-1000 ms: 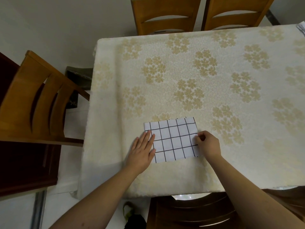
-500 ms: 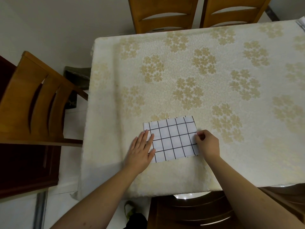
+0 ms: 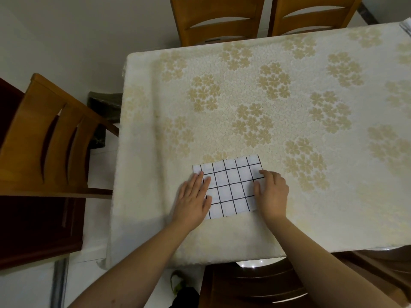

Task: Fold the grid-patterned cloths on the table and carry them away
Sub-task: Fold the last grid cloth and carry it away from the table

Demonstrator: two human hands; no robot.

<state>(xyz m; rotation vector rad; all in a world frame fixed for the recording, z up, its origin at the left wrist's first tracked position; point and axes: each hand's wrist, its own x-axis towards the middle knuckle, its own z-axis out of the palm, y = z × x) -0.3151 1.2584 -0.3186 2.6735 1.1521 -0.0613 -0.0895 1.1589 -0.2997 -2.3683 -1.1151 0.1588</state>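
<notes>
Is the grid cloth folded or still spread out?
Folded: the grid cloth lies as a small flat rectangle, both hands resting on its ends.

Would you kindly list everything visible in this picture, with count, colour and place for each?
grid-patterned cloth: one, white with black lines, folded flat near the table's near edge.
tablecloth: one, cream with gold flower clusters, covering the table.
light wooden chairs: three, tan; two at the far side, one at the left.
dark wooden chair: one, dark brown, tucked under the near edge.
dark cabinet: one, dark red-brown, lower left.
dark block: one, blackish, on the floor by the table's left corner.
left hand: one, flat on the cloth's left edge, fingers straight.
right hand: one, on the cloth's right edge, fingers bent; whether it pinches the cloth is unclear.
</notes>
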